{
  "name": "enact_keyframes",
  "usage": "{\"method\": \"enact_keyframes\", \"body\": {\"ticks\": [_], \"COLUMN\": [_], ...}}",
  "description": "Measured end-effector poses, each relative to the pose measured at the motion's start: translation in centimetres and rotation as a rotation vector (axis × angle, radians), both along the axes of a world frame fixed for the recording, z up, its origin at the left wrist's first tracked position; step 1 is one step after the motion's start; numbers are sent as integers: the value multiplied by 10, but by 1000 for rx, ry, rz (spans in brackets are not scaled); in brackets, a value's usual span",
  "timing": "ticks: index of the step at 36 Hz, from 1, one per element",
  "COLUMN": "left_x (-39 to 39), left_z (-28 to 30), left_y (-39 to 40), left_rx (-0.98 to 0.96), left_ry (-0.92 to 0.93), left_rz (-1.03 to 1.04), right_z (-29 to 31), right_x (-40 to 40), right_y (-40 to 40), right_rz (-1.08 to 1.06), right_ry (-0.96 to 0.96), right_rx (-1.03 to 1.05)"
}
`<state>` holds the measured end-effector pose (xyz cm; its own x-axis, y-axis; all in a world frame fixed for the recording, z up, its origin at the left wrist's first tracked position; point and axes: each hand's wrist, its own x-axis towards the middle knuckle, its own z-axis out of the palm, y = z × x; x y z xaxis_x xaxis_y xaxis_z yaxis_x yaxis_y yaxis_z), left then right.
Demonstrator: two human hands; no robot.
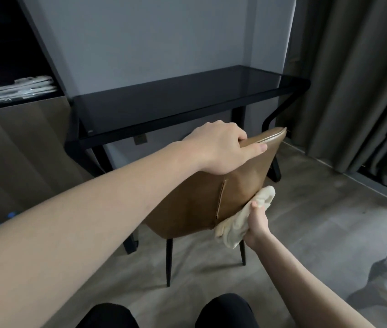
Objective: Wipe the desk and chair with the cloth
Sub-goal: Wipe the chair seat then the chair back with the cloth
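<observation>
We hold the brown leather chair with thin black legs [202, 200] by the top rim of its backrest: our left hand [218, 150] is curled over that rim, thumb lying along the outer face, fingers hidden on the far side. Our right hand [257, 223] grips the cream, bunched cloth [242, 221] and presses it against the lower right edge of the backrest's outer shell, at about 5 o'clock from the left hand. The cloth's long axis runs from 7 o'clock up to 1 o'clock, following that slanted edge of the shell, and the cloth sits between the palm and the leather.

The dark glass-topped desk with a black frame [187, 100] stands beyond the chair at 12 o'clock, well apart from the cloth. From here we cannot tell whether it has been wiped.

We judge the step in hand to be wiping the back of the chair. What the coming stroke turns on is this: the unwiped leather lies toward 10 o'clock from the cloth, across the vertical seam [220, 197], and up toward 12 o'clock beneath the steadying hand. The right hand is the nearer one and already carries the cloth, so we would expect it to sweep along or across the shell while the left braces the rim against the push.
</observation>
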<state>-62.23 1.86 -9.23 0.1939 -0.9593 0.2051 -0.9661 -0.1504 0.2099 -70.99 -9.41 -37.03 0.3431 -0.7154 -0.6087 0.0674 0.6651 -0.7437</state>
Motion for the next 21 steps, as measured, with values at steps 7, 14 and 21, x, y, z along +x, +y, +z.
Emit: {"method": "enact_keyframes", "body": {"ticks": [7, 14, 21], "left_x": [5, 7, 15], "left_z": [-2, 5, 8], "left_y": [3, 10, 16], "left_rx": [1, 73, 126], "left_ry": [45, 68, 116], "left_rz": [-3, -29, -70], "right_z": [67, 70, 13], "right_x": [-7, -13, -6], "right_y": [29, 17, -4], "right_rz": [-81, -80, -24], "right_ry": [-17, -10, 33], "right_rx": [-248, -458, -175]}}
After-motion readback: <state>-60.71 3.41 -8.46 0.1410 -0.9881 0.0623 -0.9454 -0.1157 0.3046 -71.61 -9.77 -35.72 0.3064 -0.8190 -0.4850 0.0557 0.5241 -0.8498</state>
